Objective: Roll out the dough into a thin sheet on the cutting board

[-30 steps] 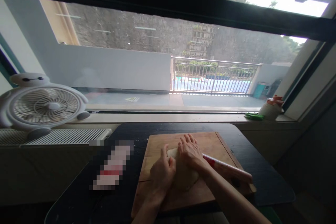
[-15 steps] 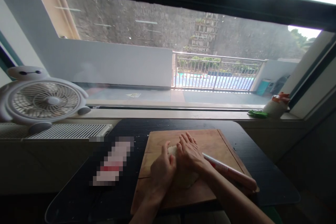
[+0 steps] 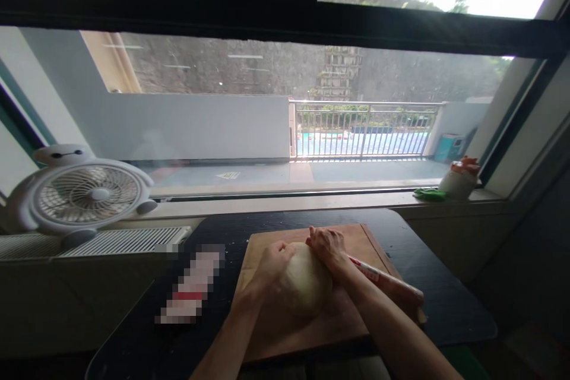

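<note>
A large, smooth, pale ball of dough (image 3: 305, 285) rests on a wooden board (image 3: 267, 338). My left hand (image 3: 272, 264) is against the dough's upper left side, its fingers curled over the far edge. On the upper right side, my right hand (image 3: 327, 246) grips it with bent fingers, the fingertips partly hidden behind the hand. Beside my right forearm, a rolling pin (image 3: 396, 288) with red print, seemingly in clear wrap, lies slantwise on the board. The forearm covers part of it.
The board lies on a black table (image 3: 218, 344) with rounded corners. A pixelated pinkish item (image 3: 196, 285) is on its left side. Beyond stand a white fan (image 3: 98, 193) on the left and a white jar (image 3: 458, 183) beside a green item (image 3: 430, 194) on the windowsill.
My hands have drawn apart, and the right one has gone from flat on the dough to curled. Much more of the dough shows, now rounded. The view has tilted upward.
</note>
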{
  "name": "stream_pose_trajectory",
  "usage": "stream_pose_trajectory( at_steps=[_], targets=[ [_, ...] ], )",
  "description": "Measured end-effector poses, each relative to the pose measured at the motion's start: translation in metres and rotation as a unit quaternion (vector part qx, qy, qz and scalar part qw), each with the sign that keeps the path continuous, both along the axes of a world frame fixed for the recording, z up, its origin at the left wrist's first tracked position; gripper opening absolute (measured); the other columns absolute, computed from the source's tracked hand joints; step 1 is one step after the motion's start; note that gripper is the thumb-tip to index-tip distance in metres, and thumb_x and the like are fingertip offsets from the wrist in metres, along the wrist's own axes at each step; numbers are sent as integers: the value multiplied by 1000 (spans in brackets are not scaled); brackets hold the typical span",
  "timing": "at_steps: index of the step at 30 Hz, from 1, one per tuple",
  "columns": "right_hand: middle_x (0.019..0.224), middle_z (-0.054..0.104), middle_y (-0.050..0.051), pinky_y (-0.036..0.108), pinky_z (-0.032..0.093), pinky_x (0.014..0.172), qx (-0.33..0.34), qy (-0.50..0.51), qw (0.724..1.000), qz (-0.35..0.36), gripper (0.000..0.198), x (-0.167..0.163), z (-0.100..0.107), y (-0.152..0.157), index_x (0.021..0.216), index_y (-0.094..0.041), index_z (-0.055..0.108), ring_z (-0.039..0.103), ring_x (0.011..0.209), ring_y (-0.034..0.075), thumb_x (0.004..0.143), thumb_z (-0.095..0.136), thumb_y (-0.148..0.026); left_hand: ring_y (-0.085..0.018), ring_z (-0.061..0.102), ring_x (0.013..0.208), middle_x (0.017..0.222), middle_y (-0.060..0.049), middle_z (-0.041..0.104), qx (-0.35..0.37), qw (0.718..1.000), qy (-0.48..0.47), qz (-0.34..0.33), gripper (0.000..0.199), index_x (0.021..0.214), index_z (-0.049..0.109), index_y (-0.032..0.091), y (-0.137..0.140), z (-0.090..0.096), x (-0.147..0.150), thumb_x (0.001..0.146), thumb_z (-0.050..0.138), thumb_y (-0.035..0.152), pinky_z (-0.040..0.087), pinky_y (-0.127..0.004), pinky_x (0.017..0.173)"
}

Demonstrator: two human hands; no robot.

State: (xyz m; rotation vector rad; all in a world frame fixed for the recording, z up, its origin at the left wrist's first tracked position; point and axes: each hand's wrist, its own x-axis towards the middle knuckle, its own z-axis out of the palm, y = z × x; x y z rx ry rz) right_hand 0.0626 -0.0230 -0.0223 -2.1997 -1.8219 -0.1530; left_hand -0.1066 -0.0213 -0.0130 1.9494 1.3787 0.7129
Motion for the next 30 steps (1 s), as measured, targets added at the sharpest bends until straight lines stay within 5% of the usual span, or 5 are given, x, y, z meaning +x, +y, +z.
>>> stream_pose_trajectory(
  at_steps=[4,9,16,23,30],
  targets=[
    [75,68,10,26,38,59,-21,-12,1000,-3,54,10,6,-3,77,-18,66,62,67,17,94,19,-38,-17,61,69,77,-5,66,68,989,66,113,25,86,58,18,-26,-19,-9,83,44,37,39,-24,60],
    [79,67,6,25,38,62,4,-1,1000,0,47,-1,5,-27,87,-20,63,61,70,16,95,21,-40,-19,64,75,92,-5,68,143,964,150,166,34,118,48,24,-42,-34,-5,84,45,32,39,-26,62],
    [90,59,6,25,35,71,45,24,997,51,41,-19,-3,-50,85,-20,56,54,82,16,95,20,-35,-18,64,81,106,-6,65,145,968,124,161,43,128,38,23,-43,-39,-3,85,42,25,43,-27,66],
    [110,54,13,33,33,88,-82,64,992,70,33,-17,11,-3,103,-15,56,47,102,21,91,29,-30,-20,65,73,90,-4,68,168,963,128,165,48,131,35,22,-42,-39,-4,83,44,25,42,-28,61],
    [140,35,9,40,9,106,8,34,993,115,46,-27,-6,-25,126,-18,47,13,134,23,94,21,-38,-19,65,73,96,-5,68,166,966,126,156,48,130,35,24,-44,-39,-4,83,44,24,42,-27,60]
  ],
)
